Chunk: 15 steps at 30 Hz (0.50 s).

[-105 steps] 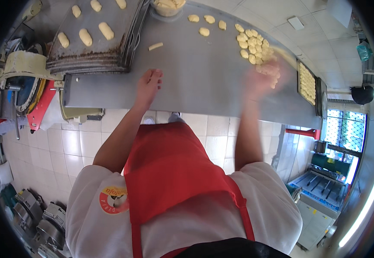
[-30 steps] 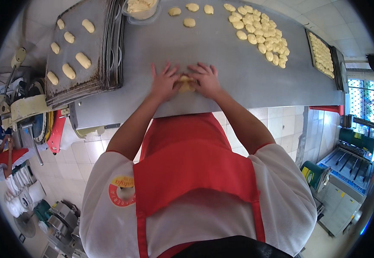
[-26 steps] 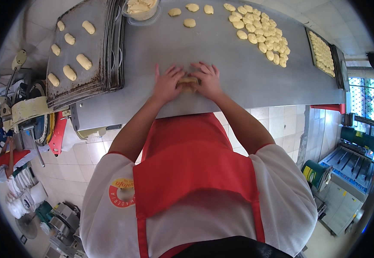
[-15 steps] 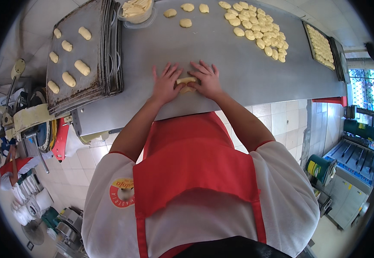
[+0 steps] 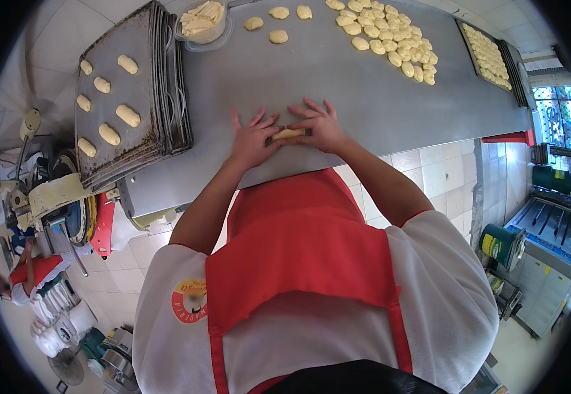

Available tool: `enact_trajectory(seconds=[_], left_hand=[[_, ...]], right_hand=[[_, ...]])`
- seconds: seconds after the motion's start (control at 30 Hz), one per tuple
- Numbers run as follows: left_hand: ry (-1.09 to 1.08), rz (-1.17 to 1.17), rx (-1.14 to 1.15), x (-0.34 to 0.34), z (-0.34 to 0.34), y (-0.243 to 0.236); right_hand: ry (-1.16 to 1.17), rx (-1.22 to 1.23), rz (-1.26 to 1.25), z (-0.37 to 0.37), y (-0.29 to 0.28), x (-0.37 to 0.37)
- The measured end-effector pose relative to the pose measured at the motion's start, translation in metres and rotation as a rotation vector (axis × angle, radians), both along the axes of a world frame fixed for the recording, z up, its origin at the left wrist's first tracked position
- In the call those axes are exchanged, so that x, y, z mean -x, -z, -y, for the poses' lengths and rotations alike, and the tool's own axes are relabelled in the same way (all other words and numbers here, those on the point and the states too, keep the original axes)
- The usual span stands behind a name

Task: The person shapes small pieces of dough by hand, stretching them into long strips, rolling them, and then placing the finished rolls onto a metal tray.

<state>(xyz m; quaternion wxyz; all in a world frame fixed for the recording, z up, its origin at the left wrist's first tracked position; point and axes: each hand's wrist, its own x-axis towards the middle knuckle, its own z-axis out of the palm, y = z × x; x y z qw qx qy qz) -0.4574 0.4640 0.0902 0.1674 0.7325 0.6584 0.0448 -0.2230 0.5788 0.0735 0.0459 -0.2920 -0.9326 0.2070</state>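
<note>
Near the front edge of the metal table, a small rolled piece of dough (image 5: 289, 134) lies between my two hands. At its left end, my left hand (image 5: 254, 142) grips it with the thumb side, its other fingers fanned out. My right hand (image 5: 323, 130) holds the right end the same way, its upper fingers lifted and spread. Parts of both ends are hidden by the fingers. Several finished dough rolls (image 5: 128, 115) rest apart from one another on the worn baking tray (image 5: 142, 125) to the left.
The tray tops a stack at the table's left end. Beside it stands a clear tub (image 5: 201, 23) of pale strips. Loose dough pieces (image 5: 278, 37) lie at the back; a large cluster (image 5: 397, 39) sits back right. Another filled tray (image 5: 486, 58) is far right. A person (image 5: 30, 270) works at left.
The dough between my hands has gone from a partly folded flap to a narrower, closed roll. My hands have shifted slightly, gripping its ends. The whole view has tilted a little.
</note>
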Motion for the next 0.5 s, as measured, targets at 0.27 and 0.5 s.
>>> enact_trajectory(seconds=[0.27,0.5], left_hand=[[-0.083,0.013,-0.134,-0.004,0.01,0.024],[-0.112,-0.006,-0.304,-0.009,0.009,0.031]], right_hand=[[-0.007,-0.061,-0.006,0.008,0.013,-0.001],[0.053,-0.193,-0.085,0.01,0.02,0.003]])
